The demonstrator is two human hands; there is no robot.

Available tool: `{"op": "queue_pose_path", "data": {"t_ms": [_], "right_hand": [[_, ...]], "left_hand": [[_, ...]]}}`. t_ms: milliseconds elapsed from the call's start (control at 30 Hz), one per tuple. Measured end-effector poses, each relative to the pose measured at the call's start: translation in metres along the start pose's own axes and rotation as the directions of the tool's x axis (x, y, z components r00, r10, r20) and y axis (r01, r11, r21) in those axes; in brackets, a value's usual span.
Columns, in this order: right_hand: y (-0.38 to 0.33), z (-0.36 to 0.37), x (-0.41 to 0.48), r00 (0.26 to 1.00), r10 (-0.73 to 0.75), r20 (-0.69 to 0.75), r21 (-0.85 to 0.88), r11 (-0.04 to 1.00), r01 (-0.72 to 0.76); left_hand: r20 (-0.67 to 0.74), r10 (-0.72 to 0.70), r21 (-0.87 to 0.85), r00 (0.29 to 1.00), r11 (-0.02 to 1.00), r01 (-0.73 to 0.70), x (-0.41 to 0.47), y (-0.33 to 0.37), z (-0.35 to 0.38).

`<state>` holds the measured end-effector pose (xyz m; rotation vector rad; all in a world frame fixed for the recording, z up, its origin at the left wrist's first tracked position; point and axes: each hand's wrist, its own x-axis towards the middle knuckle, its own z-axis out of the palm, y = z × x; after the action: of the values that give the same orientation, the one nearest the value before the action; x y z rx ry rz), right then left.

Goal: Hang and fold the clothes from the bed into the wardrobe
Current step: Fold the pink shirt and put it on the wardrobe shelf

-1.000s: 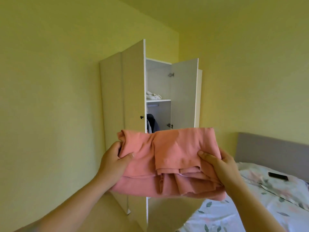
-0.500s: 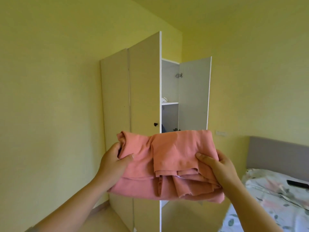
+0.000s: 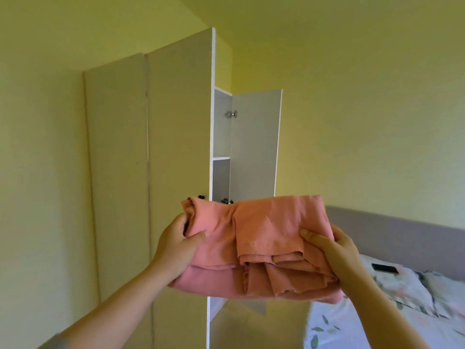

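step in hand: the folded pink garment [image 3: 254,248] is being carried to the wardrobe [image 3: 115,159]; it is judged to be meant for the shelf [image 3: 221,158], glimpsed in the narrow gap between the two open doors.
how it is done well: the stack is best kept level and pinched at both ends, so that the loose layers hanging at its front edge are not let slip. the near door [image 3: 178,134] hides most of the opening, so its edge is to be rounded before the bundle is raised. the bundle is then best slid in flat and released only once its weight is borne by the shelf.
left hand [image 3: 176,245]: closed on the garment's left end, thumb laid on top, fingers tucked into the bunched edge.
right hand [image 3: 334,250]: closed on the right end, thumb pressed on top; the fingers beneath are hidden by cloth.
garment's place: held in the air between both hands, in front of the wardrobe, clear of the bed [image 3: 377,328].
bed: a dark phone [image 3: 385,269] is seen lying near its headboard edge.
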<state>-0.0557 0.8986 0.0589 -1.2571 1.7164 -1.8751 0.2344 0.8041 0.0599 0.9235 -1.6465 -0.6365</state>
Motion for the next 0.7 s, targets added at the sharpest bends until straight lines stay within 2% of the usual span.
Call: {"op": "queue_pose_path", "data": {"t_ms": [333, 700], "right_hand": [[0.035, -0.005, 0.047, 0.987, 0.073, -0.147, -0.039, 0.996, -0.079], [0.055, 0.055, 0.083, 0.899, 0.115, -0.423, -0.138, 0.972, -0.189]], "left_hand": [[0.212, 0.037, -0.038, 0.977, 0.999, -0.030, 0.092, -0.041, 0.075], [0.456, 0.151, -0.212, 0.877, 0.976, -0.058, 0.204, -0.113, 0.121]]}}
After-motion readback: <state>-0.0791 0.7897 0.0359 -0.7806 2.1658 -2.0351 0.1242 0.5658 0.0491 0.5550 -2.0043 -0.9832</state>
